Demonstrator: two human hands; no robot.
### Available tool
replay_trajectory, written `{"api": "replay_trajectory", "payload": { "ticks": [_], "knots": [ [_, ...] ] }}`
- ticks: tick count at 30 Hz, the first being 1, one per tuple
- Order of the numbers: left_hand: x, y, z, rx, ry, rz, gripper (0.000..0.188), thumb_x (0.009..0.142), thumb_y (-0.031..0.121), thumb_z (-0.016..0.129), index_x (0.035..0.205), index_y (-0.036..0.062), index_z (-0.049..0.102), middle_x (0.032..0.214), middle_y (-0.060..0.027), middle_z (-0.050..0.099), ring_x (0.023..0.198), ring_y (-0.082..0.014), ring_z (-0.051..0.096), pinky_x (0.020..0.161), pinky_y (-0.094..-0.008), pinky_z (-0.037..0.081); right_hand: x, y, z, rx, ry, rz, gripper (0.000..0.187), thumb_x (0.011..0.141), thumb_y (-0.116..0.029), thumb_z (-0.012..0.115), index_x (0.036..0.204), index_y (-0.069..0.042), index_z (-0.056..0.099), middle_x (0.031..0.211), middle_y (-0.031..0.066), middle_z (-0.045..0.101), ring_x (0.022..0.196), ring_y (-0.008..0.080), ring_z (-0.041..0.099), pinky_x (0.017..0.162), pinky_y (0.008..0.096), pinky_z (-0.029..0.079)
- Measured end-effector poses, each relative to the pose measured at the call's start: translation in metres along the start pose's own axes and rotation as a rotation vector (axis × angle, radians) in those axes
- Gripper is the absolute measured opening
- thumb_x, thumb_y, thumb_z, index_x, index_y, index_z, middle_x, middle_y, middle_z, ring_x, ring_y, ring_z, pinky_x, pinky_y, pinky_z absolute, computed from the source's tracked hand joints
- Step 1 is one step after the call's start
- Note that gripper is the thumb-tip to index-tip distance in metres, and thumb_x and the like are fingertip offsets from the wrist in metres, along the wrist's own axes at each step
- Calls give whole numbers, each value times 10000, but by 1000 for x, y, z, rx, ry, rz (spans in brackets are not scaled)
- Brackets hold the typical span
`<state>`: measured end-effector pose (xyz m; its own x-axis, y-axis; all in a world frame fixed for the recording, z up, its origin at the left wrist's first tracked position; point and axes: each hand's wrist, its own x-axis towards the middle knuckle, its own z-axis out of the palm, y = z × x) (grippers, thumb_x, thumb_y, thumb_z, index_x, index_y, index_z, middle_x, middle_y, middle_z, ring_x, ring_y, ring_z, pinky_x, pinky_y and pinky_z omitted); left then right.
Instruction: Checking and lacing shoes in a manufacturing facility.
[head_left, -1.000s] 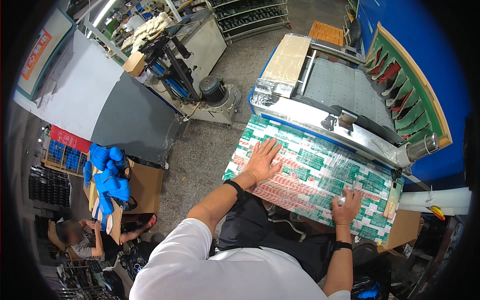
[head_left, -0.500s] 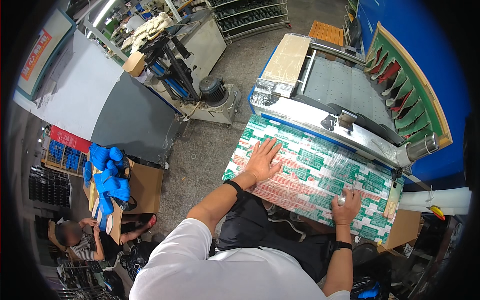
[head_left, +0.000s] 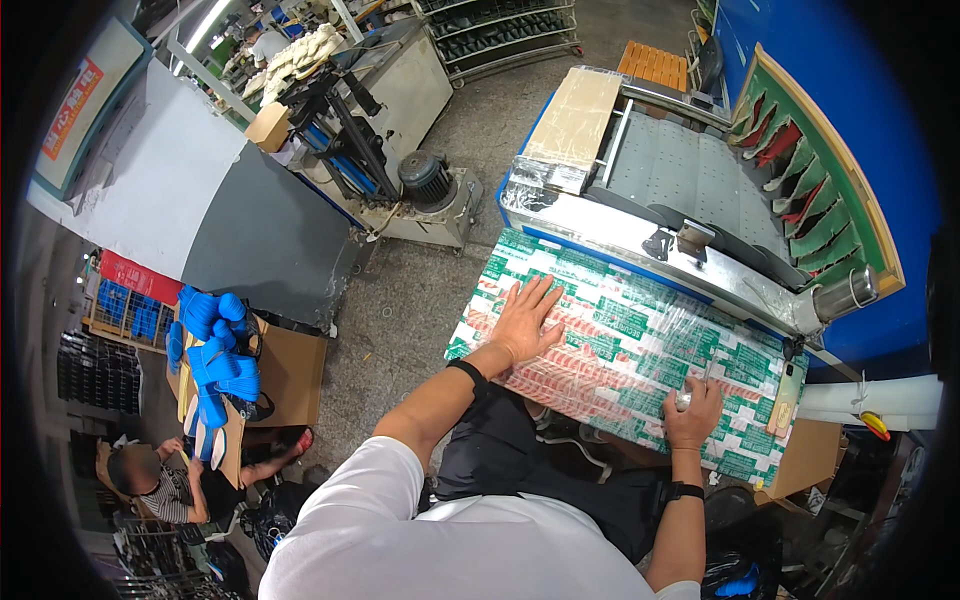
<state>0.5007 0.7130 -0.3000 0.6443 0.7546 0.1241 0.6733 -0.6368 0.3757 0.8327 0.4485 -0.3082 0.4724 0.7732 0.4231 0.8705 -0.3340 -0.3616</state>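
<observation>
My left hand (head_left: 528, 322) lies flat, fingers spread, on a tabletop (head_left: 610, 385) wrapped in green, white and red printed film under clear tape. Nothing is under its palm that I can see. Farther right, my right hand (head_left: 692, 412) rests on the same surface with its fingers curled in. A small, shiny, pale thing (head_left: 684, 401) shows at those fingers, too little of it to name. A phone (head_left: 788, 388) in a pale case lies beyond this hand at the table's right end.
Against the table's far edge stands a machine with a grey perforated conveyor belt (head_left: 680, 165). Green and red flaps hang in a wooden-edged frame (head_left: 810, 190) beside it. At left, blue bundles (head_left: 215, 350) sit by cardboard, and a seated person (head_left: 165, 485) works there. An electric motor (head_left: 428, 182) stands farther off.
My two hands stay in place. At the lower left, the seated person's head and hands have shifted slightly.
</observation>
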Motion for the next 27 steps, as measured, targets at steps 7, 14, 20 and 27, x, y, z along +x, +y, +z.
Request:
{"api": "replay_trajectory", "payload": {
  "ticks": [7,14,20,27],
  "knots": [
    [0,0,0,-13,4,-3,777,1039,503,662,1709,158,473,1817,-159,356,1698,-391,274,1387,-617,157,0,1,1,-7,1,-4,431,809,-282,864,1184,-98,757,1250,166,639,1216,427,623,1079,570,496],
    [1,0,-2,-4,2,-4,779,1038,507,660,1709,156,473,1818,-156,354,1699,-390,273,1385,-622,159,1,-1,-1,2,-17,8,423,814,-279,862,1182,-97,756,1248,164,641,1211,427,624,1080,567,496],
    [1,2,-3,12,-42,-23,798,1045,520,636,1724,148,446,1835,-156,320,1710,-380,241,1400,-603,131,1,-2,-2,5,8,-10,415,815,-274,863,1178,-101,757,1240,160,643,1195,424,627,1065,561,498],
    [0,1,-1,-6,-4,-10,775,1042,509,650,1705,147,477,1821,-154,351,1701,-390,268,1386,-622,159,1,-1,-1,2,14,-17,415,812,-270,864,1178,-104,758,1234,155,642,1190,421,630,1055,559,503]
  ]
}}
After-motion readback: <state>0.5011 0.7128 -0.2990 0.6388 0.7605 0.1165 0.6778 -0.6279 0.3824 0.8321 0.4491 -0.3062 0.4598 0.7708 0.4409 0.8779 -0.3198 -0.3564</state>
